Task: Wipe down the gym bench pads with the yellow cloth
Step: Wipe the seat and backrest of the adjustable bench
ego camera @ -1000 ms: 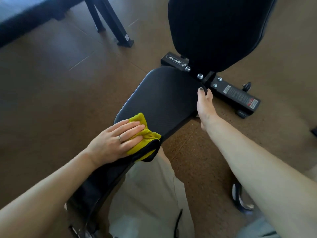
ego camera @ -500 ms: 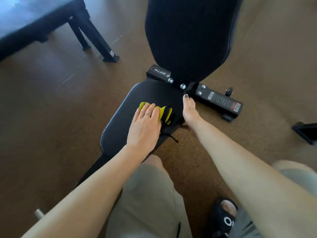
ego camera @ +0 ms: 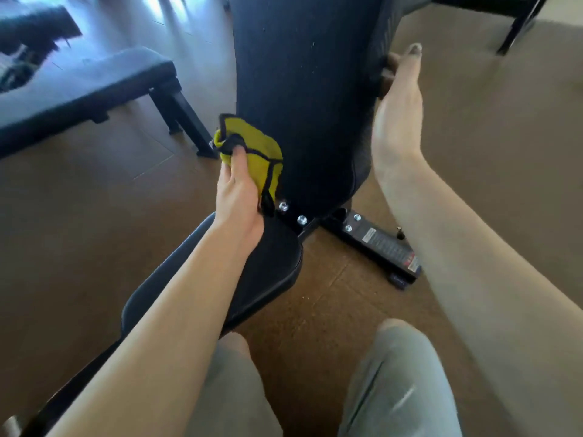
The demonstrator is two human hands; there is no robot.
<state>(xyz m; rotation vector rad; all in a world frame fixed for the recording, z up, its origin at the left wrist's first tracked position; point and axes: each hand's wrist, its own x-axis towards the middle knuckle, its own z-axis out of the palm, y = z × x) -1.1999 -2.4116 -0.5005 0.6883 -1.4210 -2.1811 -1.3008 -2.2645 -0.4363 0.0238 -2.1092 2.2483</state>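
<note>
Yellow cloth (ego camera: 252, 152): bunched, black-edged, gripped in the left hand (ego camera: 237, 193) with the thumb laid over its near fold; it is pressed against the lower left part of the upright back pad (ego camera: 303, 99).

Back pad: black, raised steeply, occupying the far centre.

Right hand (ego camera: 398, 121): laid along the right edge of the back pad, thumb extended upward, fingers wrapped behind the edge and mostly hidden.

Seat pad (ego camera: 268, 263): black, found near and below the back pad, crossed by the left forearm.

Frame base (ego camera: 381, 247): black bar with bolts and a label, seen on the floor right of the seat pad.

Second bench (ego camera: 88, 86): placed far left on the brown floor (ego camera: 79, 231).

Knees in grey trousers (ego camera: 394, 389): seen at the near edge.
</note>
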